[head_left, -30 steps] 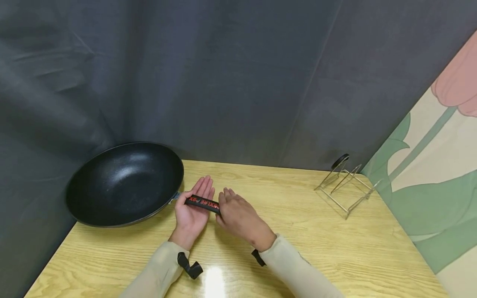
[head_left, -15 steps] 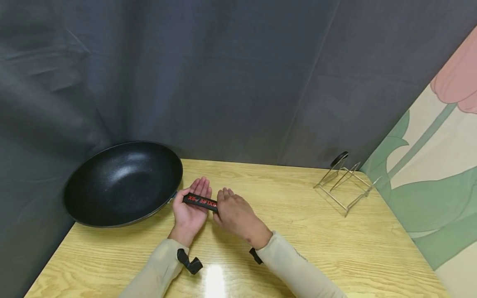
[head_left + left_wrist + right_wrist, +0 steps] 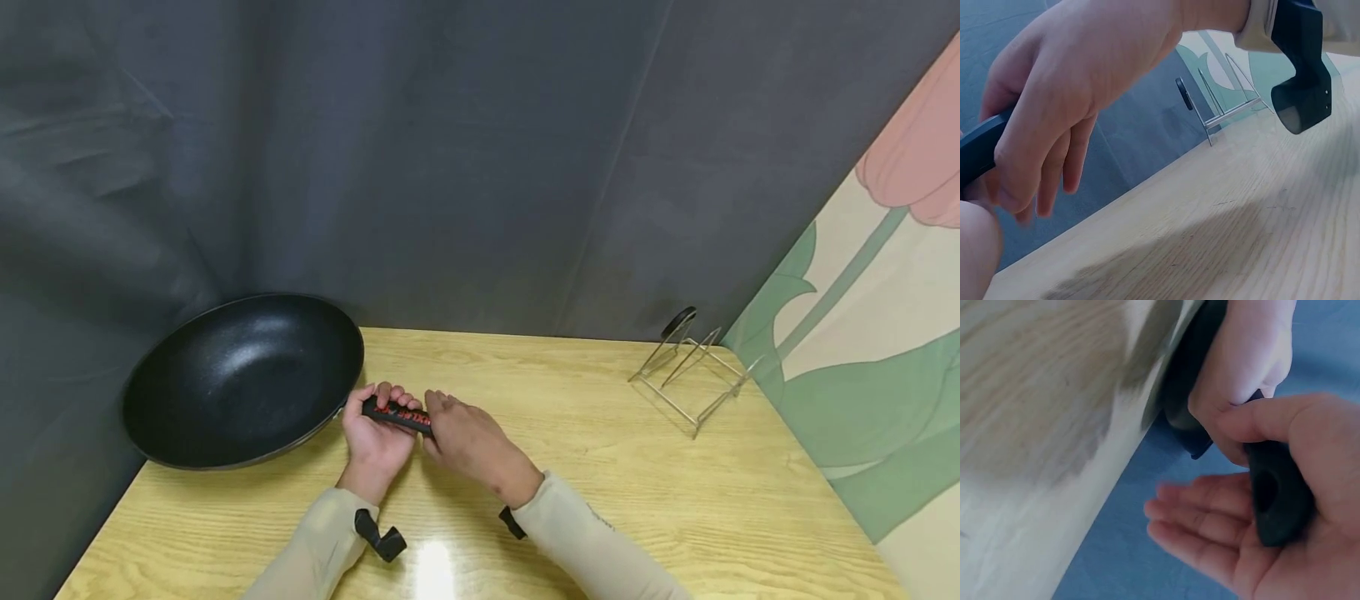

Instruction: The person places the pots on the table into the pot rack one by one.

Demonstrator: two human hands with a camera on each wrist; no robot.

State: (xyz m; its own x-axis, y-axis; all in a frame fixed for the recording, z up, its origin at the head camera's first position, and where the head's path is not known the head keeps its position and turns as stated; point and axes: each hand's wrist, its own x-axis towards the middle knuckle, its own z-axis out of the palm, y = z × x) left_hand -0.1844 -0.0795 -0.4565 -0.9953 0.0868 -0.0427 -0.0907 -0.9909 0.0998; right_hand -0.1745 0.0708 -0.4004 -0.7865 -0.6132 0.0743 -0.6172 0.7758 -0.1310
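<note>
Below frame centre, the left hand grips the wok handle, while the right hand, fingers uncurled about the end, seems yet to complete its hold.

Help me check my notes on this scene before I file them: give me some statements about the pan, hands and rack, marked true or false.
1. The left hand grips the handle nearer the pan than the right hand is. True.
2. The pan is upside down. False: its hollow side faces up.
3. The wire rack stands on the table, to the person's right. True.
4. The lettering on the handle is white. False: the lettering is red.
5. The right hand touches the rack. False: it is at the handle's end, apart from the rack.
</note>
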